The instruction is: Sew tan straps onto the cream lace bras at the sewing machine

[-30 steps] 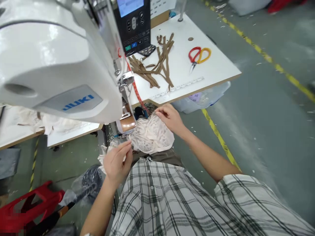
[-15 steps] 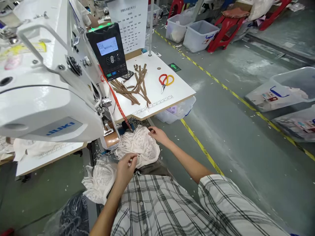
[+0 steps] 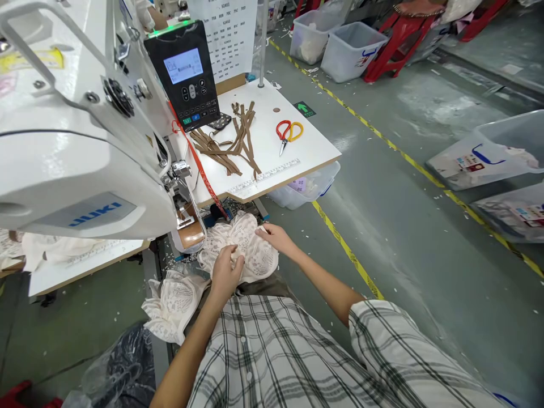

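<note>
A white lace bra (image 3: pixel 255 258) lies bunched on my lap, just right of the sewing machine's arm end. My right hand (image 3: pixel 278 239) pinches the bra's far right edge between thumb and fingers. On the bra's near left side rests my left hand (image 3: pixel 226 273), thumb and fingers apart over the lace. More white lace pieces (image 3: pixel 174 303) hang at the left, beside my left forearm. The white JUKI sewing machine (image 3: pixel 85 181) stands to the left, its presser foot above the copper-coloured arm end.
On the white table (image 3: pixel 317 144) lie brown strips (image 3: pixel 244 136) and red-and-yellow scissors (image 3: pixel 285 136). A black control panel (image 3: pixel 182 73) stands behind a red ribbon (image 3: pixel 199 164). Plastic bins (image 3: pixel 352 54) and a red stool (image 3: pixel 395 45) are on the floor.
My left hand has shifted right and up over the bra, its fingers spreading. The bra looks flatter, with a cup facing up. The camera view has tilted slightly.
</note>
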`<state>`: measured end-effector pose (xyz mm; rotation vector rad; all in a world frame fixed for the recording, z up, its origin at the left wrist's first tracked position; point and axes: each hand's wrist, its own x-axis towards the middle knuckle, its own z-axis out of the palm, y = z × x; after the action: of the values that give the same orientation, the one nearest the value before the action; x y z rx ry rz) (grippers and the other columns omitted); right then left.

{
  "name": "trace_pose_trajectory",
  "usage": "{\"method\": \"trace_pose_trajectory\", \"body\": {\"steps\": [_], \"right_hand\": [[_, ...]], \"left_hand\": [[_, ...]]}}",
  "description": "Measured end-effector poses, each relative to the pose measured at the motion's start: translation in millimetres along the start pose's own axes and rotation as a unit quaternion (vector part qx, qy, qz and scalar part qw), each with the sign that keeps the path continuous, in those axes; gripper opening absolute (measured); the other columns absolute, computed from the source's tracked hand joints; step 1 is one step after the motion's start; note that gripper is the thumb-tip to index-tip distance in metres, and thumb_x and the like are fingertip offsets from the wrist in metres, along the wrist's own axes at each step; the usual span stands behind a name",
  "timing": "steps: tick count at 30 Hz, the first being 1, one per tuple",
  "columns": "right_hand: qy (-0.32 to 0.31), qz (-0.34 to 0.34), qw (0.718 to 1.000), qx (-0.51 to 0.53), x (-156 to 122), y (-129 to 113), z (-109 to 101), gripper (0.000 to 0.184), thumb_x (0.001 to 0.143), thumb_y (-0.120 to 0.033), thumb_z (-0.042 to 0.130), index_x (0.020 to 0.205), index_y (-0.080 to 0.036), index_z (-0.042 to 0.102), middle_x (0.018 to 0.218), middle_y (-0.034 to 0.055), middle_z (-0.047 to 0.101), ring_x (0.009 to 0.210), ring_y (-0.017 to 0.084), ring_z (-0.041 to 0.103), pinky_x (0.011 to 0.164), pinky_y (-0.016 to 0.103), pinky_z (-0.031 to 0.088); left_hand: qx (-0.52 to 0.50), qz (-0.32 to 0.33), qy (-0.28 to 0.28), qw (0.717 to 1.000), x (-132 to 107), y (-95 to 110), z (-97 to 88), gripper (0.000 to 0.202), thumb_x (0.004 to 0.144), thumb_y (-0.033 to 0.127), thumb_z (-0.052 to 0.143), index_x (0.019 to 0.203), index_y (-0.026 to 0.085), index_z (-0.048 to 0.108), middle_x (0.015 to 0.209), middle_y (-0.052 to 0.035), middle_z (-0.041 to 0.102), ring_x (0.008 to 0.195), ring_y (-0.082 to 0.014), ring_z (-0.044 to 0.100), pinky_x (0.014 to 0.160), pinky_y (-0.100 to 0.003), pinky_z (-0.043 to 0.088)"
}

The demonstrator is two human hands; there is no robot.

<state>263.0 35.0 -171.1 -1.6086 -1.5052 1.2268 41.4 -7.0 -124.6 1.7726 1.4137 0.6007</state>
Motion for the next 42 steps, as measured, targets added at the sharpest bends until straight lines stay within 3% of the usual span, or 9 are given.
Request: {"method": "trace_pose_trajectory", "body": {"steps": [3, 8, 12, 19, 25, 30, 33, 38, 42], "right_hand": [[-0.018, -0.027, 0.998, 0.044, -15.3, -35.2, -3.5, 0.046, 0.093, -0.057, 0.043, 0.072, -0.019, 0.056, 0.064, -0.0021, 0.051, 0.06, 0.013, 0.045, 0.059, 0.026, 0.034], [-0.073, -0.061, 0.992, 0.088, -41.6, -81.7, -2.3, 0.048, 0.094, -0.047, 0.047, 0.057, -0.018, 0.055, 0.058, -0.0002, 0.057, 0.059, 0.012, 0.05, 0.061, 0.025, 0.038], [-0.146, -0.083, 0.983, 0.08, -46.2, -95.0, -5.1, 0.049, 0.094, -0.048, 0.049, 0.058, -0.017, 0.062, 0.054, -0.0004, 0.059, 0.055, 0.012, 0.053, 0.058, 0.023, 0.039], [0.155, -0.235, 0.916, -0.285, 62.6, -97.8, -76.1, 0.043, 0.092, -0.016, 0.046, 0.132, -0.014, 0.06, 0.124, 0.0175, 0.06, 0.107, 0.027, 0.056, 0.091, 0.041, 0.045], [0.05, -0.32, 0.845, -0.425, 130.1, -104.2, -110.8, 0.018, 0.087, -0.02, 0.058, 0.092, -0.016, 0.075, 0.113, 0.0165, 0.062, 0.102, 0.03, 0.052, 0.093, 0.047, 0.041], [0.164, -0.309, 0.913, -0.208, 60.3, -133.1, -72.9, 0.015, 0.092, -0.034, 0.059, 0.088, -0.021, 0.066, 0.085, 0.0056, 0.064, 0.081, 0.021, 0.056, 0.077, 0.037, 0.045], [0.059, -0.162, 0.985, 0.02, -4.7, -152.8, -38.8, 0.023, 0.091, -0.043, 0.061, 0.08, -0.023, 0.057, 0.061, -0.0024, 0.058, 0.056, 0.014, 0.052, 0.057, 0.028, 0.043], [-0.184, -0.041, 0.962, 0.199, -71.4, -174.2, 18.3, 0.026, 0.083, -0.045, 0.069, 0.083, -0.022, 0.059, 0.069, -0.0006, 0.065, 0.057, 0.014, 0.06, 0.053, 0.027, 0.049], [-0.145, -0.061, 0.962, 0.224, -77.8, -178.8, 32.9, 0.022, 0.083, -0.041, 0.07, 0.083, -0.02, 0.063, 0.071, -0.0009, 0.064, 0.06, 0.011, 0.058, 0.055, 0.024, 0.049]], "left_hand": [[-0.054, -0.02, -0.037, 0.998, 7.9, 12.8, -0.9, 0.051, 0.089, 0.043, 0.059, 0.132, 0.017, 0.05, 0.134, -0.0172, 0.054, 0.127, -0.0302, 0.049, 0.097, -0.042, 0.044], [-0.148, -0.034, -0.176, 0.972, 7.4, 34.6, -5.5, 0.043, 0.091, 0.055, 0.051, 0.069, 0.018, 0.05, 0.064, 0.0022, 0.047, 0.061, -0.0129, 0.046, 0.058, -0.025, 0.037], [-0.169, -0.024, -0.204, 0.964, -12.5, 44.6, -25.1, 0.05, 0.093, 0.056, 0.047, 0.061, 0.02, 0.033, 0.058, 0.0057, 0.029, 0.054, -0.0087, 0.029, 0.053, -0.024, 0.026], [-0.181, -0.08, -0.15, 0.969, -38.4, 47.7, -69.5, 0.047, 0.095, 0.054, 0.047, 0.064, 0.019, 0.043, 0.058, 0.0035, 0.04, 0.055, -0.0107, 0.037, 0.054, -0.024, 0.029], [-0.236, -0.104, -0.081, 0.963, -45.9, 51.8, -90.1, 0.046, 0.091, 0.057, 0.051, 0.071, 0.016, 0.054, 0.063, 0.0016, 0.046, 0.06, -0.0116, 0.041, 0.056, -0.024, 0.032], [-0.247, -0.108, -0.037, 0.962, -52.0, 46.5, -104.8, 0.046, 0.091, 0.054, 0.053, 0.064, 0.017, 0.049, 0.059, 0.0041, 0.039, 0.055, -0.0093, 0.035, 0.052, -0.023, 0.028], [-0.21, -0.094, -0.005, 0.973, -59.6, 50.2, -111.9, 0.042, 0.092, 0.05, 0.055, 0.066, 0.017, 0.054, 0.06, 0.003, 0.044, 0.056, -0.0103, 0.04, 0.053, -0.023, 0.031], [-0.155, -0.031, 0.089, 0.983, -74.2, 70.8, -112.3, 0.034, 0.084, 0.041, 0.069, 0.11, 0.02, 0.066, 0.098, -0.0058, 0.066, 0.07, -0.0138, 0.055, 0.06, -0.023, 0.042], [-0.177, -0.046, -0.039, 0.982, -77.7, 74.2, -109.2, 0.03, 0.089, 0.044, 0.062, 0.105, 0.018, 0.067, 0.084, -0.0015, 0.063, 0.058, -0.0098, 0.044, 0.052, -0.022, 0.034]]}}
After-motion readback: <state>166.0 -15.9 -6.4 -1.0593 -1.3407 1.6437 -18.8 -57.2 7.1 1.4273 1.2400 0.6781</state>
